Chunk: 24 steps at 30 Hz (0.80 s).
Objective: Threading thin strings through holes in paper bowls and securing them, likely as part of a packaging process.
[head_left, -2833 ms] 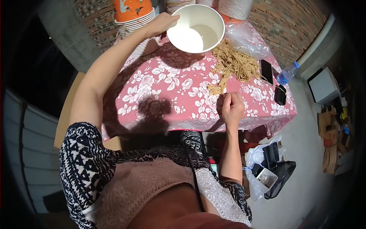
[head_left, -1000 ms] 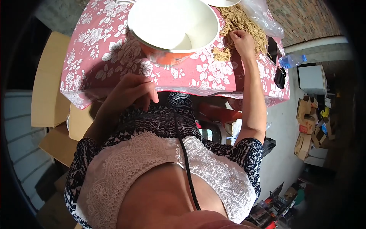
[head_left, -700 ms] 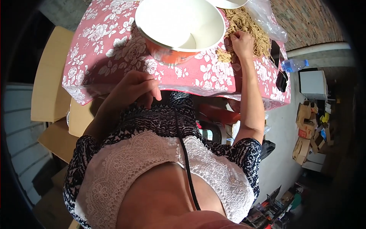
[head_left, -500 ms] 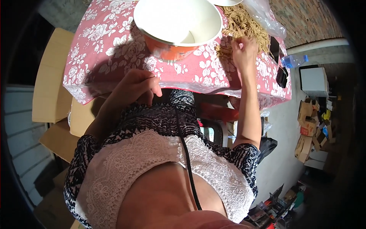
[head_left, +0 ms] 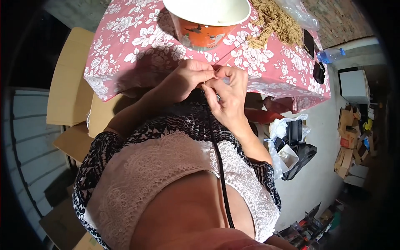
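Back from the cord heap, the right hand (head_left: 229, 91) had met the left hand (head_left: 189, 79) by the table's near edge. Both hands' fingertips were pinched narrow, apparently on a thin cord strand (head_left: 203, 83); only a short pale bit showed, so I couldn't tell where each grip fell. It looked light, limp and soft, best pinched close to its ends. Beyond them, on the floral tablecloth (head_left: 275, 79), stood an orange printed paper bucket (head_left: 202, 35), upright and white inside; I judged it light, stiff-walled but dentable, best lifted by the rim. Farther right lay the tan cord heap (head_left: 281, 25), loose and likely to tangle, with a black phone (head_left: 308, 43) and clear plastic bag (head_left: 296, 13) near it.
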### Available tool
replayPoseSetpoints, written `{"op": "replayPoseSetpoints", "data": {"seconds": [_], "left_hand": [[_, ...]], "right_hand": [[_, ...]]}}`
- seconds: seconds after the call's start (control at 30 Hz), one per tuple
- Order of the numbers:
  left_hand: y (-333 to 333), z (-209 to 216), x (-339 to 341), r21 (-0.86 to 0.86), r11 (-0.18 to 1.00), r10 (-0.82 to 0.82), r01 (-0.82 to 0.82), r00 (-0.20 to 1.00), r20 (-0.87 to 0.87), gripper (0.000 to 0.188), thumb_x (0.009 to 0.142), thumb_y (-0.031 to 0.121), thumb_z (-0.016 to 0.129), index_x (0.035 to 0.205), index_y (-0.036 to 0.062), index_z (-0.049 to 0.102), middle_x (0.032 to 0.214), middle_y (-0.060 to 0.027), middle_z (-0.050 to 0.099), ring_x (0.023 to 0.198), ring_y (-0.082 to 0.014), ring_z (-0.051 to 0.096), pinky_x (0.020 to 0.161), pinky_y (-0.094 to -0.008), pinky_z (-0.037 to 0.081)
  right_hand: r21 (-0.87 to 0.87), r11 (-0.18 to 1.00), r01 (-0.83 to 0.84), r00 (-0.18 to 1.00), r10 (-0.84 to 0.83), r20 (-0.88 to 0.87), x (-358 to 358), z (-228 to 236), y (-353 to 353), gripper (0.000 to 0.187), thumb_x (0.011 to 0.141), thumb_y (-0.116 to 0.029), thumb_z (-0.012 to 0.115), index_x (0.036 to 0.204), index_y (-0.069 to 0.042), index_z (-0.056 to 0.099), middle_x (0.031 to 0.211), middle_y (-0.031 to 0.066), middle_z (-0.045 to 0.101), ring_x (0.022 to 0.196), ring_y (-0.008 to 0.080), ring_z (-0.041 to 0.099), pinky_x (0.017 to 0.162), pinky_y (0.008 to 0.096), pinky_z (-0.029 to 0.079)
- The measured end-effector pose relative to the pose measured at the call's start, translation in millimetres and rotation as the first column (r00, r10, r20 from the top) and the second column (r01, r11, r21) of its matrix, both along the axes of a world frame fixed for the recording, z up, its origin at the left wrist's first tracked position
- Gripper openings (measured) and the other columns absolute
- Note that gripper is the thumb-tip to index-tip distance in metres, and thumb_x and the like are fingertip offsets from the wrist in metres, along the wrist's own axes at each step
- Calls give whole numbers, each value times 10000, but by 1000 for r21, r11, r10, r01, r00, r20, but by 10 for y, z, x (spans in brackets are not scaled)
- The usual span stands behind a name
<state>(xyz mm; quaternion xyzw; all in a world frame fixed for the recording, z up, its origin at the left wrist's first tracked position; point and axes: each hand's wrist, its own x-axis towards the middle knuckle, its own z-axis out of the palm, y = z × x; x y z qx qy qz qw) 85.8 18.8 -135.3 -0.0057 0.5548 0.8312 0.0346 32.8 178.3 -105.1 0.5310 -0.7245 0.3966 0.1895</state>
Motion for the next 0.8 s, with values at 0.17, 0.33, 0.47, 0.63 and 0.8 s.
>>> {"op": "replayPoseSetpoints", "data": {"seconds": [0.17, 0.33, 0.47, 0.63, 0.8], "left_hand": [[-19, 189, 205, -331, 942, -39, 53, 998, 49, 151, 900, 75, 539, 863, -30, 642, 741, -67, 649, 582, -131, 629, 538, -258, 494], [-315, 461, 380, -629, 777, -48, 19, 998, -29, 182, 870, 117, 583, 799, -31, 662, 722, -69, 675, 594, -125, 629, 555, -284, 499], [-565, 747, 502, -720, 690, -24, -75, 992, -127, 110, 865, 93, 618, 846, -1, 672, 725, -35, 669, 632, -108, 607, 610, -264, 495], [-788, 1077, 230, -622, 68, -86, -780, 616, -783, 215, 792, 53, 706, 999, 22, 657, 961, -99, 669, 851, -252, 637, 746, -344, 516], [-1000, 969, -90, -620, -199, -272, -759, 650, -709, 270, 805, 104, 700, 1067, 61, 652, 1135, -132, 646, 1179, -318, 555, 1112, -508, 294]], "right_hand": [[-72, 980, -183, 972, 191, 133, -91, 59, -95, 177, 856, -88, 635, 1009, -2, 610, 1023, 170, 611, 968, 358, 587, 852, 430, 459], [-9, 965, -263, 935, 257, 243, -78, 55, -109, 106, 854, -84, 658, 918, 0, 655, 802, 141, 667, 702, 315, 648, 669, 386, 510], [18, 985, -173, 874, 145, 463, 15, 209, -95, 32, 821, -39, 694, 847, -27, 709, 656, 67, 634, 542, 121, 578, 510, 262, 452], [-294, 955, 25, 701, 193, 686, -112, 130, -103, 77, 880, -48, 696, 912, 10, 735, 666, -50, 613, 591, 8, 459, 527, 190, 386], [-366, 926, 96, 687, 204, 697, -102, 206, -108, 130, 897, -58, 682, 981, 31, 726, 772, -3, 685, 682, 27, 560, 603, 196, 463]]}}
